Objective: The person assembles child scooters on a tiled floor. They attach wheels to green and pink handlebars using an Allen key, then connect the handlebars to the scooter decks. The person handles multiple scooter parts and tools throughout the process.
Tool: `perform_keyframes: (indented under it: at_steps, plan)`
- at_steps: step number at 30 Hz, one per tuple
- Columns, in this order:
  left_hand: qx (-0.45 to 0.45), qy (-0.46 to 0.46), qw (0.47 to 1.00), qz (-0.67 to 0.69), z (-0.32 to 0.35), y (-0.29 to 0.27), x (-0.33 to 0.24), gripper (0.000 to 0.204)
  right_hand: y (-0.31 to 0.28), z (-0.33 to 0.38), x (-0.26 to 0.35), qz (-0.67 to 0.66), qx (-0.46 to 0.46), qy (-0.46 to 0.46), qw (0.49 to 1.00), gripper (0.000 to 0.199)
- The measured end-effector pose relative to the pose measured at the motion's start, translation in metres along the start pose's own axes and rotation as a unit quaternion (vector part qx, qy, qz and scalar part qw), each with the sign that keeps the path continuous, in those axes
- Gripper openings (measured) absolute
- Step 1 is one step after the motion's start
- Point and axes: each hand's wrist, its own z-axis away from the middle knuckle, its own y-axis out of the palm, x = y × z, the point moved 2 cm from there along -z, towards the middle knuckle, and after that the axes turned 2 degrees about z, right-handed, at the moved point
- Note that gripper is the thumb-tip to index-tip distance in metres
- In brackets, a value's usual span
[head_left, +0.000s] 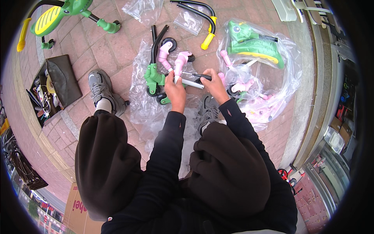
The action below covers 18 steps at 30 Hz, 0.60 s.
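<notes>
My left hand (176,93) is closed around a pink caster leg (181,61) with a white tube below it. A second pink caster leg (165,55) stands just beyond my left fingers. My right hand (215,86) grips a screwdriver (202,77) with a black handle. Its thin shaft points left, and the tip meets or nearly meets the pink leg. A white tube (192,83) slants down to the right between my hands. Left of my left hand lie green caster legs (154,75) with black tubes (153,45) running up from them.
Clear plastic wrap (141,102) spreads beneath the parts. At right, a plastic bag (290,70) holds a green animal-shaped body (247,42) and pink pieces. Beyond are black bent handlebars (206,11) with yellow grips. An open tool bag (64,80) stands left, near an assembled green ride-on toy (76,7).
</notes>
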Motion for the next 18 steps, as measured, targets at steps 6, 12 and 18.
perform_keyframes:
  at_steps: [6, 12, 18]
  plan:
    - [0.003, 0.009, 1.000, -0.012, 0.0002, -0.0008, -0.0012, 0.033, 0.0006, 0.0018, -0.0002, -0.028, 0.024, 0.077, 0.996, 0.027]
    - [-0.004, 0.023, 1.000, -0.019, 0.0009, -0.0007, -0.0021, 0.033, -0.0040, 0.0027, 0.0034, -0.050, 0.059, 0.158, 0.984, 0.024]
    - [0.000, 0.015, 1.000, -0.011, 0.0021, -0.0007, -0.0022, 0.033, -0.0005, 0.0006, 0.0031, -0.095, 0.038, 0.071, 0.992, 0.024]
